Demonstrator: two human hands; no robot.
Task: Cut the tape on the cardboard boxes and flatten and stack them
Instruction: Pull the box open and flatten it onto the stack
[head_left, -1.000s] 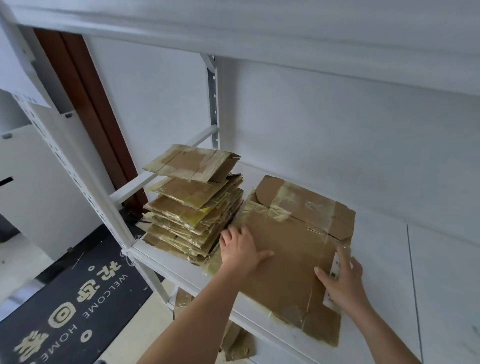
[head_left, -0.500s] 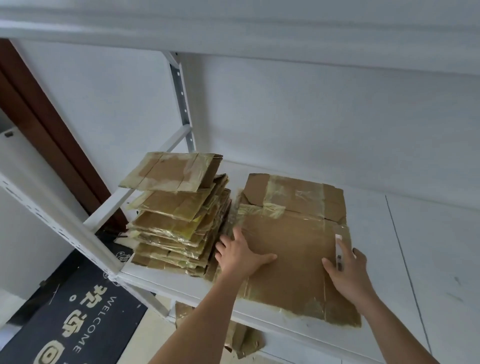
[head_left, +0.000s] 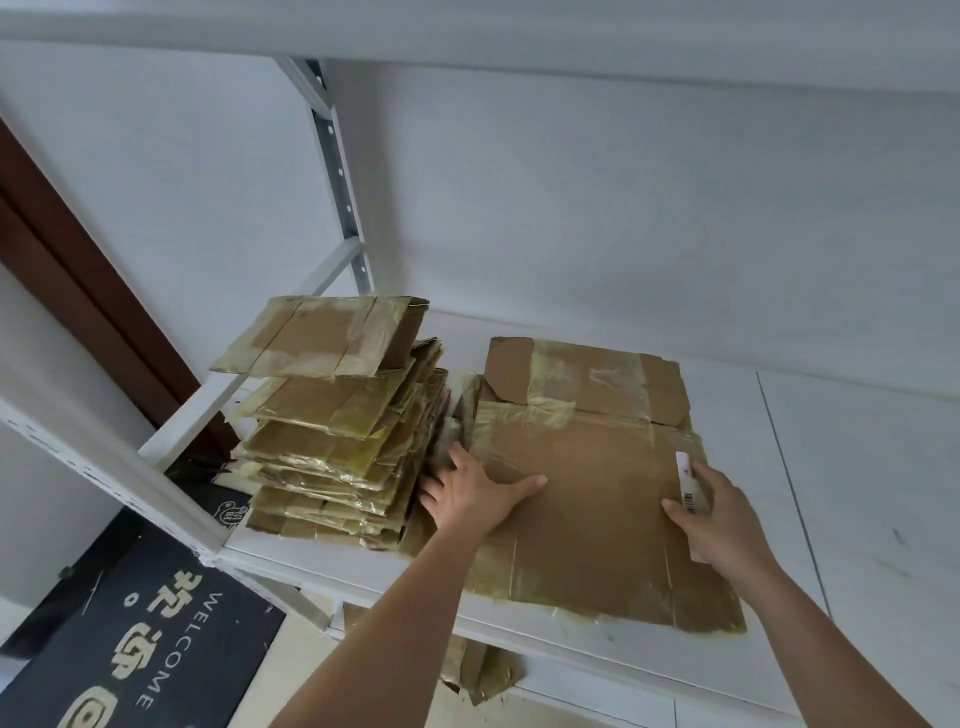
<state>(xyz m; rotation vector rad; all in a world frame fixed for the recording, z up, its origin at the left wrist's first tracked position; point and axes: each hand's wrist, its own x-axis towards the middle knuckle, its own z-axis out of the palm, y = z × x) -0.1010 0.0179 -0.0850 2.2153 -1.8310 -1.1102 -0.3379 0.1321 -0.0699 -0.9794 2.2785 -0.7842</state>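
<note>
A large flattened cardboard box (head_left: 587, 467) with yellowed tape lies on the white shelf (head_left: 831, 467). My left hand (head_left: 470, 493) presses flat on its left edge, fingers spread, right beside a tall stack of flattened boxes (head_left: 337, 421). My right hand (head_left: 719, 519) rests on the box's right side and holds a slim white cutter (head_left: 690, 486) between thumb and fingers. The stack's top box (head_left: 327, 338) juts out to the left.
The shelf's front edge (head_left: 363, 577) runs under my forearms, with a metal upright (head_left: 337, 171) behind the stack and an upper shelf overhead. More cardboard (head_left: 478, 670) lies below the shelf. A dark welcome mat (head_left: 130, 639) covers the floor at the left.
The flattened box has slid further onto the shelf and squared up beside the stack. Both hands stayed on it, and the view has shifted right.
</note>
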